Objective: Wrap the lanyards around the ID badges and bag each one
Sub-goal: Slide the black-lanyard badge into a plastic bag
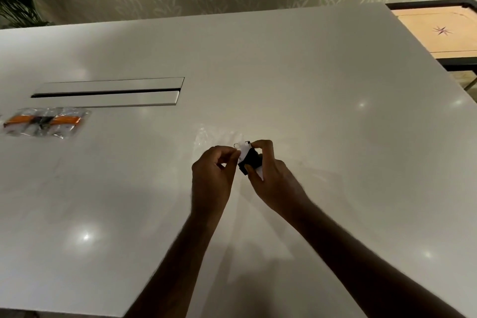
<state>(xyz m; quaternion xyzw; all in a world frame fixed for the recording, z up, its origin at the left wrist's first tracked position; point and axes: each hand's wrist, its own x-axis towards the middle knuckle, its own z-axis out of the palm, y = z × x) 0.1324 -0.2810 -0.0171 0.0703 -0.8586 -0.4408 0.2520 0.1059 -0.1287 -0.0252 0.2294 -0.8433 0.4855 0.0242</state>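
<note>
Above the middle of the white table [296,80] I hold a white ID badge [244,148] with a black lanyard [249,160] wound around it. My right hand [271,175] grips the bundle from the right, thumb across the black band. My left hand [214,173] pinches the badge's upper left end near a small metal ring. A clear plastic bag [214,134] lies flat on the table just beyond my hands, faint against the surface.
At the far left lie clear bags [46,121] holding badges wrapped in orange and black lanyards. A long cable slot [108,91] is set into the table behind them. A carrom board [438,31] stands beyond the table's right edge.
</note>
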